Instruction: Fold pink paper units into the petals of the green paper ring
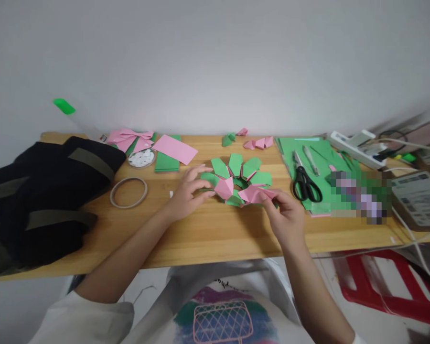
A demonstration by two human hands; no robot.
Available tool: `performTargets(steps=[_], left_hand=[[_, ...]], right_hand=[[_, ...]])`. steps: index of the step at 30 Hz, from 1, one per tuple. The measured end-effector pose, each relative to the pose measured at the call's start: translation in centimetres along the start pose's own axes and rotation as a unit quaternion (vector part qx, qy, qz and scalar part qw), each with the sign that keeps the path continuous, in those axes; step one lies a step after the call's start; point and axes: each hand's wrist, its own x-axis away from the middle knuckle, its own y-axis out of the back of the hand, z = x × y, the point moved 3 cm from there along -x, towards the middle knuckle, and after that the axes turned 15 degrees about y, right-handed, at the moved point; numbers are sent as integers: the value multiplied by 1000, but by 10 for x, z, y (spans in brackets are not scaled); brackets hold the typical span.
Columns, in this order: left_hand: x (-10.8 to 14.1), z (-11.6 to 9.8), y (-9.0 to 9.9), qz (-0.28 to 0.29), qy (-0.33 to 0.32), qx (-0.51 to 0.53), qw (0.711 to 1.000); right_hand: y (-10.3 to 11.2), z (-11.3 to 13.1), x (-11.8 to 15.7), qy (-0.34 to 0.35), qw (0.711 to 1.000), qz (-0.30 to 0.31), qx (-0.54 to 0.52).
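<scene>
A ring of folded green paper petals (pixel 235 164) is in front of me over the table's middle. My left hand (pixel 187 192) grips its left edge between thumb and fingers, close to a pink folded paper piece (pixel 224 188) that sits on the ring. Between the thumb and fingers of my right hand (pixel 287 219) is a second pink folded paper piece (pixel 251 194), at the ring's lower right side. Whether this piece touches the ring I cannot tell. Part of the ring's lower side is hidden behind the pink pieces.
Black-handled scissors (pixel 306 185) and a cutter (pixel 311 160) lie on green paper (pixel 284 148) at right, beside a power strip (pixel 358 149). A tape roll (pixel 112 196), pink paper (pixel 176 149), a pink bow (pixel 131 138) and a dark bag (pixel 39 200) are left. Small folded pieces (pixel 260 143) lie behind.
</scene>
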Motion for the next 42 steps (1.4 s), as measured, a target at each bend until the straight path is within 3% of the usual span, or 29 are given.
performTargets(steps=[4,14,20,26,29,31,36,38,42], left_hand=[[0,-2,0,1,-6,-2,1000],[1,-5,2,0,-1,10,1000],[1,-6,3,-3,-7,7,1000],[1,-6,3,-2,-16,5,1000],[1,-4,1,-6,-21,3,1000],[1,-3,1,-11,-29,9,999],[2,-4,1,2,-24,12,1000],[2,-4,1,17,-10,11,1000],[2,-4,2,27,-4,18,999]], right_hand=[[6,-3,-2,-40,999,-19,-2],[19,-4,-6,-57,996,-49,-37],[21,8,-15,-61,995,-24,-68],[20,3,-12,-71,994,-3,-86],[21,4,-13,-43,994,54,-80],[22,8,-17,0,988,138,-64],[25,21,-37,96,918,385,-7],[25,24,-44,130,894,429,16],[14,26,-46,197,872,447,38]])
